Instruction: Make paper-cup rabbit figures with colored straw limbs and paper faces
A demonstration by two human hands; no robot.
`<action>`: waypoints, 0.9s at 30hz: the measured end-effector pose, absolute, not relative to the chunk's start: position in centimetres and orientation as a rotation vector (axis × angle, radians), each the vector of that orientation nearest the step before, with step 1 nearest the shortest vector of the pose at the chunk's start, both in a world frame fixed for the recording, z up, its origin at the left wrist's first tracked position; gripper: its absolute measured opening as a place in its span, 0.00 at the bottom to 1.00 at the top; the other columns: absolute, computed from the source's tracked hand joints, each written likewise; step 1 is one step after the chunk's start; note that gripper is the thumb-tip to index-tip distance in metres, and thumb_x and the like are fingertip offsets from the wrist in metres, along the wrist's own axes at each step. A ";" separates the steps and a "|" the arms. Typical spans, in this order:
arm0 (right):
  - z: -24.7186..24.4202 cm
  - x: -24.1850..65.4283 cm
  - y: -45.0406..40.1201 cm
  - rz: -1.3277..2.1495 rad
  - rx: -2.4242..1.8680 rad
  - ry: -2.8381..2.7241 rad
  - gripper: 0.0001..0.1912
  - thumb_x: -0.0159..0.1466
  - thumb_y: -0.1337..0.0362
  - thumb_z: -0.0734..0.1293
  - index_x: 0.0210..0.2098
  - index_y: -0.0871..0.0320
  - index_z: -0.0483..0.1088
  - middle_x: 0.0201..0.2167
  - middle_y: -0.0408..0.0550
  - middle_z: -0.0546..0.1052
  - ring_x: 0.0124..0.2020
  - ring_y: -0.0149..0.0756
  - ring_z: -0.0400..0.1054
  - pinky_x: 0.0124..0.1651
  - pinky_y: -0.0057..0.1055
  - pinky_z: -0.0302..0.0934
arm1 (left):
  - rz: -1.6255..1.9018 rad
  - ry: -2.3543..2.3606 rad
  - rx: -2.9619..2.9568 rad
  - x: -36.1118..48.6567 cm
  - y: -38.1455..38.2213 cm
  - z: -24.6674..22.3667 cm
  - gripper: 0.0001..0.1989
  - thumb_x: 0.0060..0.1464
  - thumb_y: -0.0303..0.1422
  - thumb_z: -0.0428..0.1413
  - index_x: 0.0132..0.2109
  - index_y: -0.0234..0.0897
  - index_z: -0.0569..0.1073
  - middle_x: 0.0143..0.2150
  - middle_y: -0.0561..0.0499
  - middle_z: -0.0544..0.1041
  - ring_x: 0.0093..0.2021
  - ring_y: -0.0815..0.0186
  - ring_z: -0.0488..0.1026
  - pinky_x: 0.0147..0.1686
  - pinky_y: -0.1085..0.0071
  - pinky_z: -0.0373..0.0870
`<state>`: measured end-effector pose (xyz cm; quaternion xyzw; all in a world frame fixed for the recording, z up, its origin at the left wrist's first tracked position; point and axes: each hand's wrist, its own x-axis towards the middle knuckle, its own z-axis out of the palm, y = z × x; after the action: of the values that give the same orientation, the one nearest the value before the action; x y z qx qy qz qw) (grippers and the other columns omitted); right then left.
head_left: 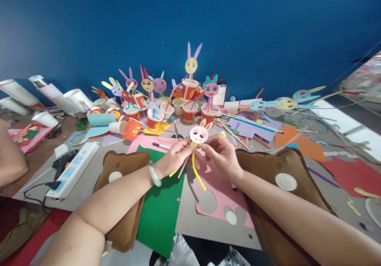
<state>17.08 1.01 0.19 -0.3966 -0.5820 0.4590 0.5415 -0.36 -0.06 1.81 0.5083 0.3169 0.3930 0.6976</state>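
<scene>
Centrally, two bare hands meet at one rabbit figure (199,134), a white disc face with two ears (203,123), raised above the tabletop (190,214). The left hand (180,155), with one pale bracelet (154,174) at its wrist, pinches the figure just below the face, where one yellow strip (195,169) curves downward. The right hand (223,155) has its thumb and forefinger drawn close at the figure's right edge; whether they grip it cannot be told. Beneath the hands lie one green sheet (160,202) and one pink sheet (217,178), the latter with a large round hole near its lower edge and one loose white disc (231,217). Two brown cushions, left (123,202) and right (262,171), flank the working room, each bearing one white round piece; a forearm crosses each. Between the sheets a strip of grey tabletop widens toward the near edge, over which the green sheet hangs. Farther left lies one white power strip (76,169). At the rear, rabbit-headed cups crowd the far side; one red cup (190,88) sits atop another (189,111), before a blue wall (190,12)
</scene>
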 end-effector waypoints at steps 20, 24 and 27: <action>-0.1 17.9 1.7 1.168 -1.002 -1.499 0.20 0.62 0.48 0.69 0.26 0.58 0.67 0.16 0.39 0.68 0.17 0.26 0.59 0.21 0.26 0.54 | 0.613 0.745 1.181 -0.7 -0.3 1.3 0.20 0.59 0.44 0.57 0.50 0.34 0.66 0.29 0.50 0.77 0.21 0.69 0.73 0.25 0.71 0.73; -0.4 18.0 1.8 1.236 -0.949 -1.463 0.18 0.62 0.49 0.70 0.28 0.58 0.70 0.18 0.40 0.69 0.17 0.26 0.60 0.21 0.26 0.54 | 0.599 0.712 1.163 -1.0 -0.1 1.3 0.20 0.58 0.46 0.57 0.48 0.35 0.68 0.29 0.50 0.77 0.21 0.70 0.73 0.25 0.72 0.73; -0.4 18.0 1.8 1.230 -0.957 -1.460 0.19 0.62 0.49 0.70 0.27 0.59 0.70 0.18 0.41 0.69 0.18 0.26 0.60 0.21 0.25 0.55 | 0.595 0.708 1.154 -1.0 -0.2 1.4 0.20 0.58 0.46 0.58 0.47 0.35 0.68 0.28 0.50 0.78 0.21 0.70 0.73 0.25 0.73 0.72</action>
<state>18.01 1.82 -0.38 -0.3925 -0.5990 0.5047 0.4821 -1.01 -0.15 1.40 0.5258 0.3227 0.2713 0.7388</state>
